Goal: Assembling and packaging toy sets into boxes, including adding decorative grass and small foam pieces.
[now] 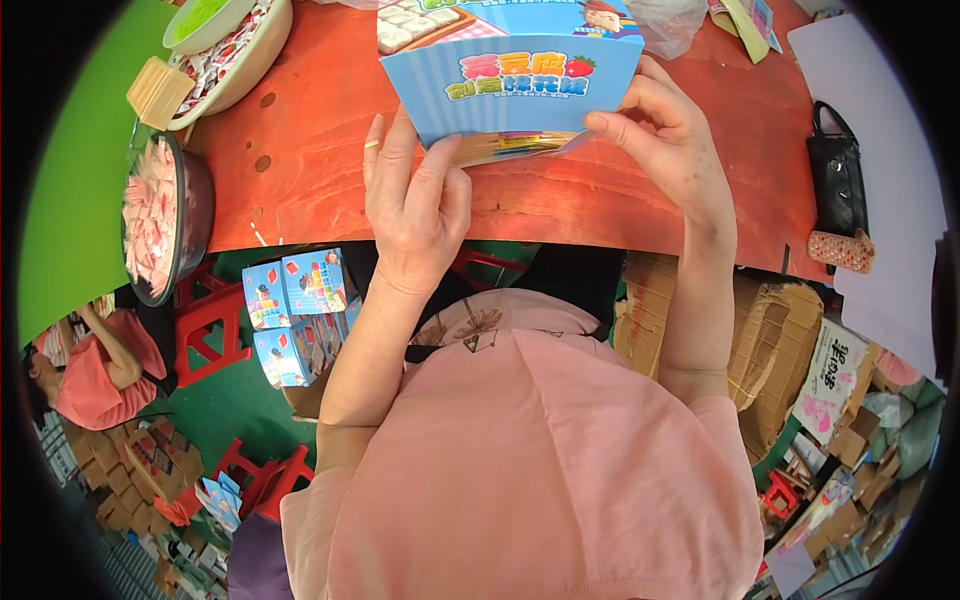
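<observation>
A blue cardboard box [510, 100] with printed pictures is tilted up at the far side of the red table [280, 190], between my two hands. My left hand [420, 195] grips its lower left edge, with some fingers behind the panel; a ring shows on one finger. At the right side, my right hand [670, 135] pinches the box's edge between thumb and fingers. Below the printed panel the box's underside shows clear wrap and thin pale sticks [515, 143] with a yellow label. The rest of the contents is hidden.
At the left stand a dark bowl of pink packets [192, 200] and a cream basin [255, 80] of small wrapped pieces. More blue boxes [290, 290] sit below the table edge, near red stools [210, 325]. A black pouch [838, 175] lies at right. A person [110, 365] sits far left.
</observation>
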Motion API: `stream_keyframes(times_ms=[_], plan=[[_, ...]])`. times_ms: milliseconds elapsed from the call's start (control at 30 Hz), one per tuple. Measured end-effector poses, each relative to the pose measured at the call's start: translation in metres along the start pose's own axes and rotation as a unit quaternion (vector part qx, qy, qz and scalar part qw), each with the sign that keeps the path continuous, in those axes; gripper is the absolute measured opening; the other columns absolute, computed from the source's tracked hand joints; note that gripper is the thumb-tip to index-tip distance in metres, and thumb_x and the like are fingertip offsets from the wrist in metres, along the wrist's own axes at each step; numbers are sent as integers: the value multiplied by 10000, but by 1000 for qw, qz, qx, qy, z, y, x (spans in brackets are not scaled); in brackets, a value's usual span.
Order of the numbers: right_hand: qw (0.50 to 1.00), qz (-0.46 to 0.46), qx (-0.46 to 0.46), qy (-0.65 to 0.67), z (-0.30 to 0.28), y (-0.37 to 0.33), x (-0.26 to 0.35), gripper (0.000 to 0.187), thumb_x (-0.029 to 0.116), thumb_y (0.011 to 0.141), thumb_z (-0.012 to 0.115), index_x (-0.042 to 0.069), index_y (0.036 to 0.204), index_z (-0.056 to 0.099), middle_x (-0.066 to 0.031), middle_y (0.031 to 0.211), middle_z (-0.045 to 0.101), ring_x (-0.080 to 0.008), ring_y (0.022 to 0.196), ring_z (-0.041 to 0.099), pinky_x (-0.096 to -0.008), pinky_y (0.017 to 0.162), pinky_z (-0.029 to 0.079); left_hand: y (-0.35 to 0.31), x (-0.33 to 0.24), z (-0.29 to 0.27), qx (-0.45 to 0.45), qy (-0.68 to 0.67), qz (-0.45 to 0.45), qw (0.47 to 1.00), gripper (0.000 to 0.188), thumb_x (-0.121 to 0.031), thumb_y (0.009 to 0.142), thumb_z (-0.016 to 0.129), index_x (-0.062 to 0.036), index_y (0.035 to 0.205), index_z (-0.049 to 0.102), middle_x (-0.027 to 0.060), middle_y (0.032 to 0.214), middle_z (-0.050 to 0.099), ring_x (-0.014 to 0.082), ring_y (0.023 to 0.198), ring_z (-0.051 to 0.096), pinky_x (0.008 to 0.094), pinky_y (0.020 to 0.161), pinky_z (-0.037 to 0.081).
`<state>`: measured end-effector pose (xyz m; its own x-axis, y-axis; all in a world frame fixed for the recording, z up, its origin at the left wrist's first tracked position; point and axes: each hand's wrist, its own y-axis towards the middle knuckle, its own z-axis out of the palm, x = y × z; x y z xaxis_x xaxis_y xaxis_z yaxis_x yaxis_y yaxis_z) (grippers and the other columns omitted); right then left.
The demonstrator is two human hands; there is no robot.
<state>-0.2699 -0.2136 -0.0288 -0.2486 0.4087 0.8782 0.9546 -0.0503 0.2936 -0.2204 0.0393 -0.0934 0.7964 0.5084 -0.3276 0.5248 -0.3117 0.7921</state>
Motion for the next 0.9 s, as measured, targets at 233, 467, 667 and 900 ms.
stream_keyframes(times_ms=[233, 467, 667, 900], plan=[[992, 11, -64, -105, 4, 0, 14, 252, 148, 865, 811, 58, 1033, 645, -54, 1060, 592, -169, 920, 604, -313, 763, 504, 2, -1, -3, 13, 21, 8, 1000, 300, 109, 768, 659, -4, 1042, 707, 217, 1208, 652, 401, 1119, 640, 540, 1061, 478], [813, -340, -26, -472, 69, 34, 81, 443, 171, 777, 745, 187, 1212, 662, -18, 1375, 575, -228, 1310, 501, -466, 1082, 377, -1, 0, -3, 25, -18, 5, 1000, 343, 60, 748, 698, 6, 1086, 688, 300, 1342, 579, 408, 1224, 608, 605, 1073, 440], [829, -350, 114, -420, 61, 50, 71, 365, 166, 840, 713, 139, 1203, 698, -118, 1463, 505, -336, 1421, 414, -540, 1172, 284, -6, 0, -2, 17, -10, 6, 1000, 374, 62, 759, 728, 5, 1127, 694, 305, 1335, 579, 416, 1228, 609, 631, 1085, 420], [794, -419, 56, -437, 89, 41, 44, 278, 214, 786, 706, 215, 1061, 666, 8, 1300, 533, -210, 1204, 520, -443, 1055, 412, -11, 0, -1, -21, -44, 1, 999, 376, 67, 765, 725, 29, 1137, 690, 319, 1337, 587, 435, 1246, 600, 630, 1089, 410]])
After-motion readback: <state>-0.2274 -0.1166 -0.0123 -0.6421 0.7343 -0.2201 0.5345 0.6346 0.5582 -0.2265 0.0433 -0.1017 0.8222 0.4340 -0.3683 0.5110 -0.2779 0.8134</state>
